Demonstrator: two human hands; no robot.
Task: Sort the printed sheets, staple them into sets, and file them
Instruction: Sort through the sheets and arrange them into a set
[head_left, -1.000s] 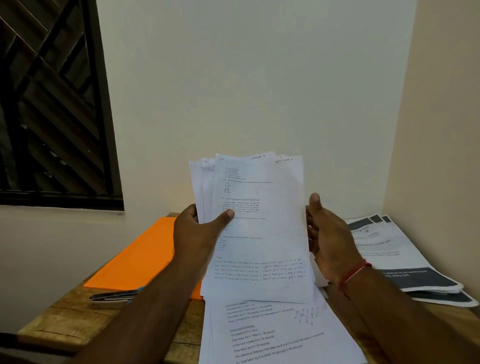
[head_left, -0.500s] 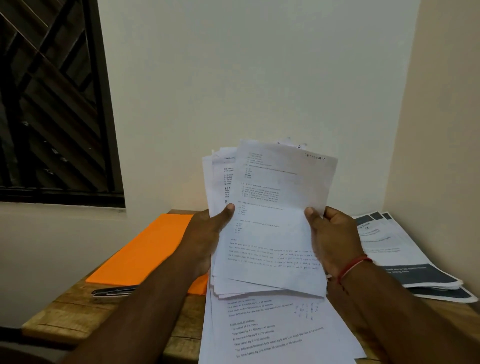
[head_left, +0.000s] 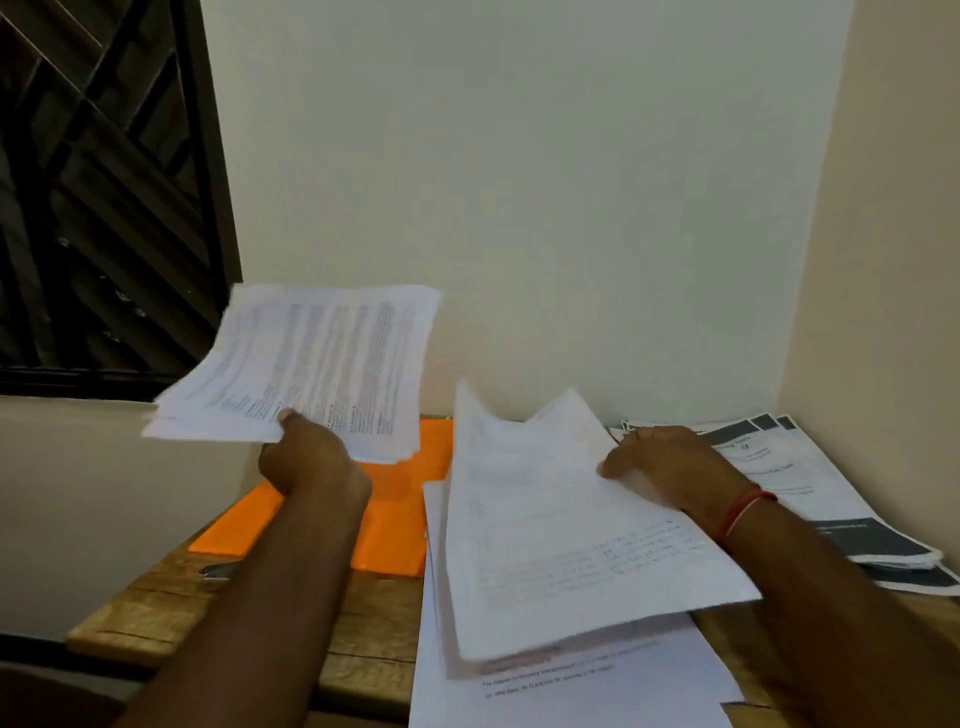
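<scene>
Left grip (head_left: 311, 462) pinches a flat, fanned paper stack (head_left: 322, 358); right grip (head_left: 670, 467) holds thin curling sheets (head_left: 561, 545).

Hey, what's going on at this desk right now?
A person is sorting printed pages at a wooden table. The left hand holds a stack up over the orange folder. The right hand pinches a few loose sheets over the pile in the middle; whether they touch it is unclear. Dark-banded booklets lie at the right. Nothing is being stapled.
</scene>
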